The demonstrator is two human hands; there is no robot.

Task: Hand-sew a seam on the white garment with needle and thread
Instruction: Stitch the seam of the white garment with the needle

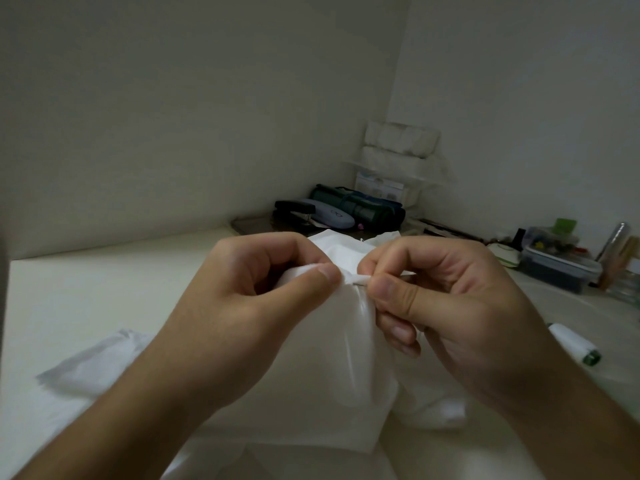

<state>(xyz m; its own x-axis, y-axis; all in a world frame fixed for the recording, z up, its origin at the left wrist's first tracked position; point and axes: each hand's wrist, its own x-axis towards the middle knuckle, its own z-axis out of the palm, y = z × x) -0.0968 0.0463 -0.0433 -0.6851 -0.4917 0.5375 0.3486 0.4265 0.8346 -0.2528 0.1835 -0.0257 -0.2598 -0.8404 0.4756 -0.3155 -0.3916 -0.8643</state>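
White garment point(332, 358) lifted off table point(86, 289) near front edge; left hand point(242, 306) pinches fold taut, right hand point(450, 306) pinches seam edge, needle unseen. Thread spool point(573, 344) waits toward right edge.

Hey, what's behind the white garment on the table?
Behind the garment lie a dark stapler, a grey glasses case and a green rolled pouch. The raised cloth and both hands hide the table directly behind it.
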